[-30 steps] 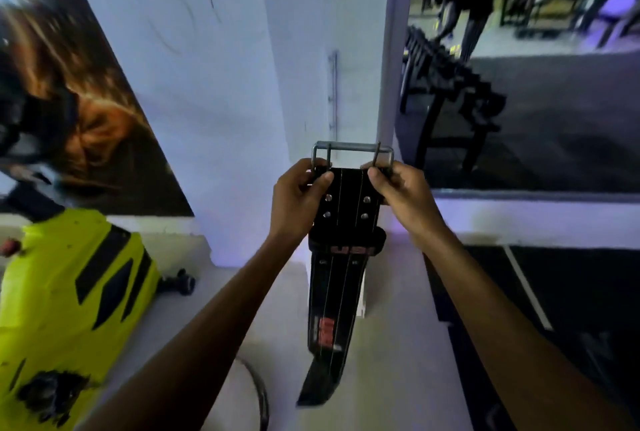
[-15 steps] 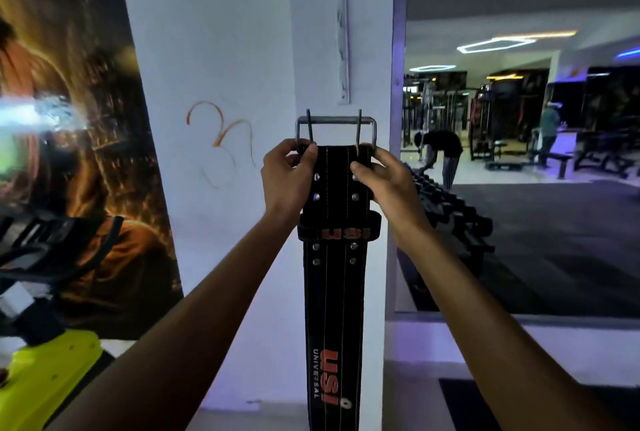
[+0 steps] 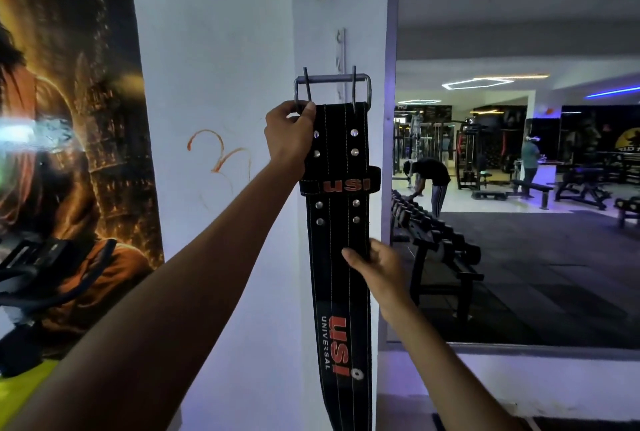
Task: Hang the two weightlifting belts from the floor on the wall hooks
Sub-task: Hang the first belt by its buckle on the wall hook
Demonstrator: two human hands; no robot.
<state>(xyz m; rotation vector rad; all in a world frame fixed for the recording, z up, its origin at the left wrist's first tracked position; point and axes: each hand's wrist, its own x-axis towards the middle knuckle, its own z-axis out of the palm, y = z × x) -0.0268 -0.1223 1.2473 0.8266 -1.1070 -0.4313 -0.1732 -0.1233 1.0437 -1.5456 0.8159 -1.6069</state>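
Black leather weightlifting belt (image 3: 337, 257) with white stitching and red lettering hangs straight down in front of the white wall pillar (image 3: 221, 84), its steel double-prong buckle (image 3: 332, 89) uppermost. The left hand (image 3: 290, 134) is closed in a pinch on the belt's top left corner, right at the buckle frame, and carries the weight there so the open frame stays free to slip over a hook. The right hand (image 3: 379, 266) sits lower, thumb laid across the strap's front and fingers curled round its right edge in a loose hold, probably to keep the long tail from swinging or twisting. Just behind and above the buckle a narrow white strip of wall hooks (image 3: 341, 65) runs up the pillar; the buckle looks level with the lower hooks but I cannot tell whether it is caught on one. The second belt is not in view.
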